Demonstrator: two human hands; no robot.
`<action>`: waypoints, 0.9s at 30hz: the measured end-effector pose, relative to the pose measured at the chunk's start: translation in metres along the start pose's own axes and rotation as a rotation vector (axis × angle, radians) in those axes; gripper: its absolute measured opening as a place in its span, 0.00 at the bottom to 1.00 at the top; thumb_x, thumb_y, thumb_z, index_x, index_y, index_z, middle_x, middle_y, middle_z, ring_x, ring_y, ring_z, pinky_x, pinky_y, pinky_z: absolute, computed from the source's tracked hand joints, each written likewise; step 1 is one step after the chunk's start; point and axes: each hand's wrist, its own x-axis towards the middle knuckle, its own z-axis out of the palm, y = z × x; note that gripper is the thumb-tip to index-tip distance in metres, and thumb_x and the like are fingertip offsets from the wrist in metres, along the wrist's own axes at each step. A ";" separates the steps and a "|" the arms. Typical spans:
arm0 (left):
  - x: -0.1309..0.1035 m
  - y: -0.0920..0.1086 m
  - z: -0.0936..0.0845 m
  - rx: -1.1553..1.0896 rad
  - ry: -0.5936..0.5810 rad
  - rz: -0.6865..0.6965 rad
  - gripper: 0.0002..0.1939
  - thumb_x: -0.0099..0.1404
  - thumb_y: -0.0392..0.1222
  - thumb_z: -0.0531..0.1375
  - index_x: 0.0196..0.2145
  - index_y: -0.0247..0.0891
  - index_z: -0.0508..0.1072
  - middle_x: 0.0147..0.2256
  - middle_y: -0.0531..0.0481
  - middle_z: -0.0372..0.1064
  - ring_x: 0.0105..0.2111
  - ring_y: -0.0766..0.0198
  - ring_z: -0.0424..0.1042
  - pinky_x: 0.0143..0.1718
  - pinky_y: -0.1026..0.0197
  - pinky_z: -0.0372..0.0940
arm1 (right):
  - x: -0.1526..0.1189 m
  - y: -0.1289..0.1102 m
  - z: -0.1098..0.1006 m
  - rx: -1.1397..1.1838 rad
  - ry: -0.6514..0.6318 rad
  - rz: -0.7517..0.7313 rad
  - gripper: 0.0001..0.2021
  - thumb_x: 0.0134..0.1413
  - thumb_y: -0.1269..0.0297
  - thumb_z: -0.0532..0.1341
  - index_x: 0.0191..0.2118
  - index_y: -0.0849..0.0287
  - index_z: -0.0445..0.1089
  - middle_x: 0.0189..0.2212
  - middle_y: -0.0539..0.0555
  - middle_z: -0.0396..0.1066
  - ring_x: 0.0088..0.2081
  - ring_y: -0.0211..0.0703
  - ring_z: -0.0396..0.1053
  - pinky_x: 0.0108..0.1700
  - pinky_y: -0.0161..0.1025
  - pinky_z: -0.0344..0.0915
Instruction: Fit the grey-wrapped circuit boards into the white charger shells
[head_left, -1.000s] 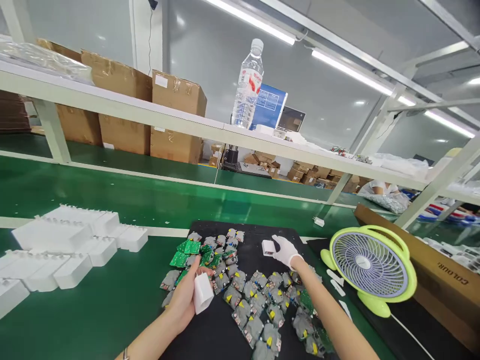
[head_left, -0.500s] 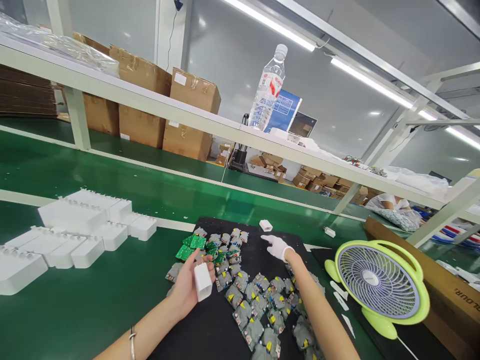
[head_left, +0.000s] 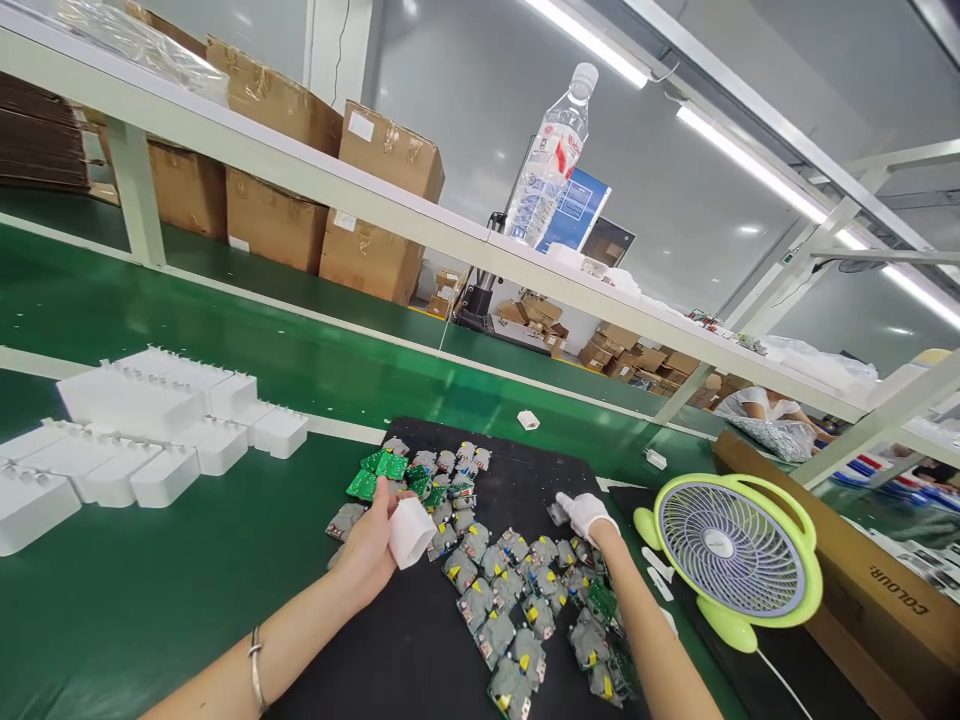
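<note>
My left hand (head_left: 369,548) is closed around a white plastic charger casing (head_left: 411,535), its open end tilted toward me. My right hand (head_left: 589,515), in a white glove, pinches a small grey circuit board assembly (head_left: 557,513) at its fingertips, above the black mat (head_left: 525,480). Many more grey assemblies with yellow patches (head_left: 495,590) lie in rows between and below my hands. Bare green circuit boards (head_left: 382,470) lie just beyond my left hand. A single white casing (head_left: 528,420) rests past the mat's far edge.
White casings (head_left: 165,475) stand in grouped rows at the left of the green table (head_left: 187,590). A lime-green fan (head_left: 724,545) and a cardboard box (head_left: 885,580) stand at the right. A white plug (head_left: 655,459) lies behind the fan. A shelf with a water bottle (head_left: 551,160) spans overhead.
My right hand has moved right and slightly nearer and now grips a grey circuit board assembly. In my left hand, the casing has turned so its opening faces me more. The view shifted slightly.
</note>
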 end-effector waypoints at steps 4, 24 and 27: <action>-0.010 0.005 0.006 0.062 -0.158 -0.046 0.08 0.59 0.40 0.60 0.34 0.32 0.72 0.28 0.46 0.72 0.26 0.61 0.73 0.25 0.62 0.69 | -0.003 -0.001 -0.004 0.117 0.053 -0.030 0.14 0.59 0.60 0.56 0.47 0.62 0.65 0.45 0.56 0.66 0.43 0.42 0.68 0.43 0.43 0.67; -0.013 0.002 0.000 -0.073 -0.342 -0.005 0.26 0.55 0.25 0.59 0.51 0.38 0.64 0.46 0.46 0.71 0.43 0.59 0.73 0.41 0.62 0.69 | -0.093 -0.069 0.012 0.543 0.360 -0.438 0.19 0.42 0.68 0.64 0.45 0.60 0.66 0.39 0.55 0.68 0.35 0.41 0.69 0.41 0.41 0.68; -0.011 0.002 -0.001 -0.120 -0.352 -0.002 0.26 0.56 0.25 0.59 0.52 0.40 0.64 0.44 0.48 0.72 0.41 0.60 0.74 0.39 0.61 0.69 | -0.121 -0.095 0.021 0.642 0.520 -0.689 0.21 0.39 0.71 0.62 0.44 0.57 0.66 0.41 0.56 0.66 0.40 0.45 0.69 0.42 0.41 0.68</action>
